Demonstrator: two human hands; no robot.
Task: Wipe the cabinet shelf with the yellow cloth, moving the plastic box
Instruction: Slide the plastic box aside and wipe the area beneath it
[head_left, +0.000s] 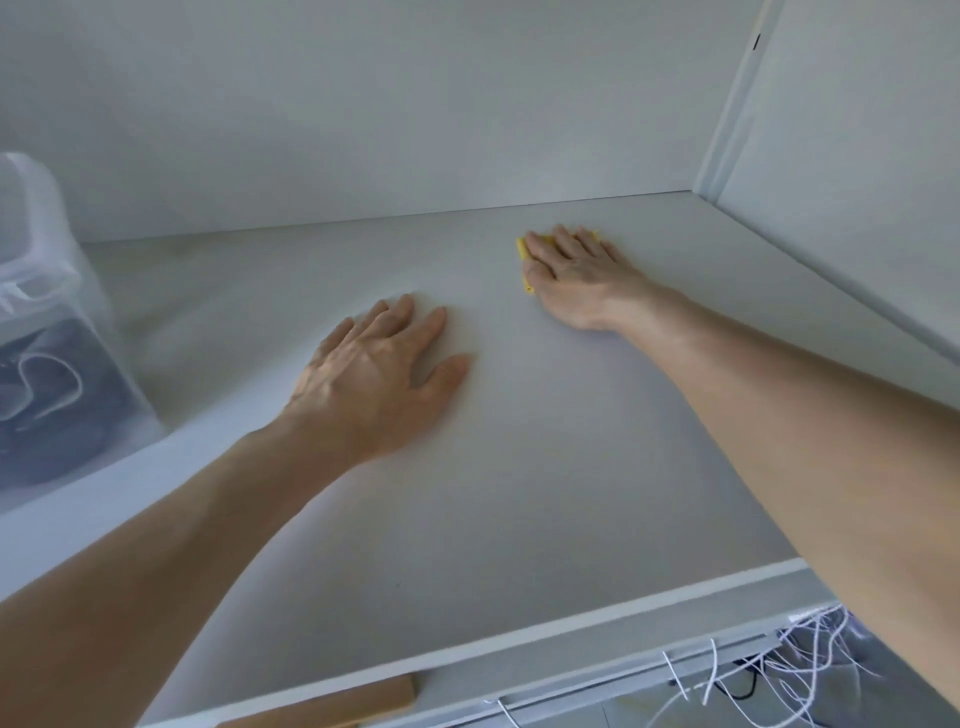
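Pale white cabinet walls meet at the right rear corner; soft daylight, with tangled white cords hanging lower right.

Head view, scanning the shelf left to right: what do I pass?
Translucent plastic box with dark contents → left hand flat on the white cabinet shelf → right hand pressing the small yellow cloth → white cabinet side wall.

White cords, wooden piece below front edge
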